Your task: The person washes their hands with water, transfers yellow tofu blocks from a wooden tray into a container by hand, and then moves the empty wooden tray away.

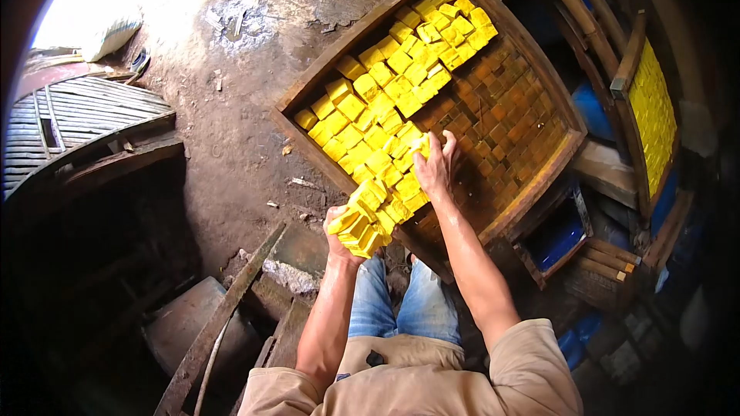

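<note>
A wooden tray (532, 108) with a woven bottom lies tilted across the view, its left half covered by rows of yellow blocks (381, 108). My left hand (341, 233) is wrapped round a stack of yellow blocks (359, 225) at the tray's near left corner. Inside the tray, at the edge of the rows, my right hand (436, 160) has its thumb and fingers closed round a yellow block (422, 144). The held stack hides part of the tray's near rim.
Bare ground (231, 131) lies left of the tray. A slatted bamboo surface (77, 127) is at the far left. At right, another frame holds a yellow sheet (652, 119). A wooden plank (223, 316) slants at lower left, near a container (202, 323).
</note>
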The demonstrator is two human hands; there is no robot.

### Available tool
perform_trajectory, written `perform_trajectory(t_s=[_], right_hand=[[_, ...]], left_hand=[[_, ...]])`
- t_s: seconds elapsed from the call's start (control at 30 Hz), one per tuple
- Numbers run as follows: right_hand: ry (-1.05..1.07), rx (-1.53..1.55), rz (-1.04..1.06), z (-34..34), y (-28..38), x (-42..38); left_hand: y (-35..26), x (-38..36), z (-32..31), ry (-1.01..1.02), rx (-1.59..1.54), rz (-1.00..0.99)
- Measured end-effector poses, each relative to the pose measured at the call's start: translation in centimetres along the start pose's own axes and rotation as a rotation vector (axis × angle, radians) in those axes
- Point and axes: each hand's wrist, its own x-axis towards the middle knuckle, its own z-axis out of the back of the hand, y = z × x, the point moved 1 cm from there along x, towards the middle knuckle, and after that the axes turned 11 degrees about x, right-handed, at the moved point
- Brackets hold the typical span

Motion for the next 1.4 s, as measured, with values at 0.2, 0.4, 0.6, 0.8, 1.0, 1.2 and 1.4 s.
perform_trajectory(t_s=[0.2, 0.4, 0.6, 0.8, 1.0, 1.2, 1.4], right_hand=[[0.101, 0.483, -0.113, 0.9, -0.5, -0.2], [0.303, 0.615, -0.165, 0.8, 1.0, 3.8], [0.183, -0.050, 0.095, -3.1, 1.8, 2.6], [0.219, 0.169, 0.152, -1.2, 3.6, 2.0], [0.730, 0.635, -0.028, -1.3, -1.0, 6.6], [0.301, 2.189, -0.499, 8.2, -2.5, -1.4], [-0.155, 2.627, -0.463, 18.6, -10.3, -14.9]], left_hand=[[-0.8, -0.8, -1.1, 0.020, -0.010, -0.029], [-1.2, -1.2, -0.8, 0.088, -0.099, -0.033], [-1.7, -1.3, -1.2, 0.173, -0.101, -0.056], [-2.1, 0.6, 0.7, 0.267, -0.207, 0.030], [-1.4, 1.1, -1.7, 0.160, -0.064, 0.067], [2.2, -0.3, -4.5, 0.169, 0.255, 0.122], [10.6, -0.4, -7.5, 0.323, 0.331, 0.266]])
